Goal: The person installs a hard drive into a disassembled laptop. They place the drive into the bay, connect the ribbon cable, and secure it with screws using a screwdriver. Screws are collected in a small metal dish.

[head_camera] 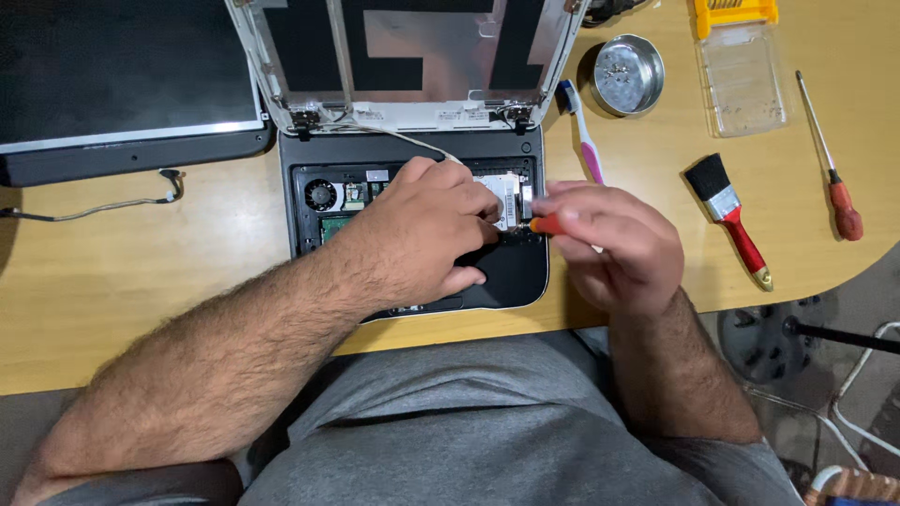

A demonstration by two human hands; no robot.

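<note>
1. Hands are met over the laptop (412, 201), which lies opened on the table (141, 272) with its keyboard deck off and the boards bared.
2. The left hand (422, 234) is laid flat-curled on the base, fingers pressing beside a metal part; nothing is seen gripped in it.
3. The right hand (614, 244) is closed round an orange-handled screwdriver (547, 225), its tip hidden behind the left fingers.
4. A screw inside the base is judged to be in work; a steady, square bit and a braced base are called for next.
5. Round metal dish (628, 73), behind right: small screws are held in it.
6. Clear plastic case (745, 80), further right: it is seen nearly bare, with a yellow bit rack (734, 13) at its top.
</note>
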